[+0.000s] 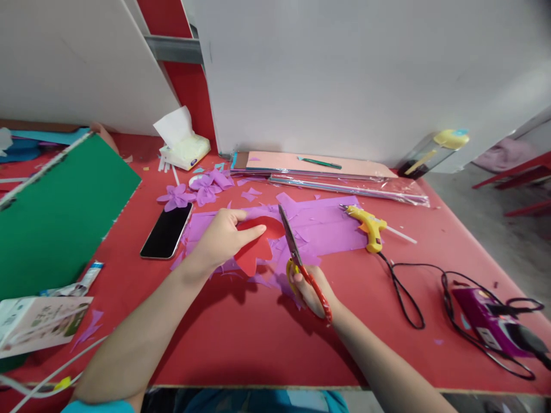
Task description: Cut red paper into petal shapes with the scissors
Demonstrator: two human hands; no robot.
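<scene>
Pinched between the thumb and fingers of my left hand is a red paper cutout with curved edges. My right hand grips a pair of scissors with red and yellow handles, blades pointing up and away from me. The blades look close together, just right of the red paper. Beneath both hands lies purple paper strewn with purple scraps. Purple paper flowers rest beyond my left hand, beside a black-screened phone.
A yellow glue gun lies at right, its cord running to a purple power strip. Behind are wrapped paper packs, a green pen, a tissue pack and a yellow-lidded bottle. A green board stands left.
</scene>
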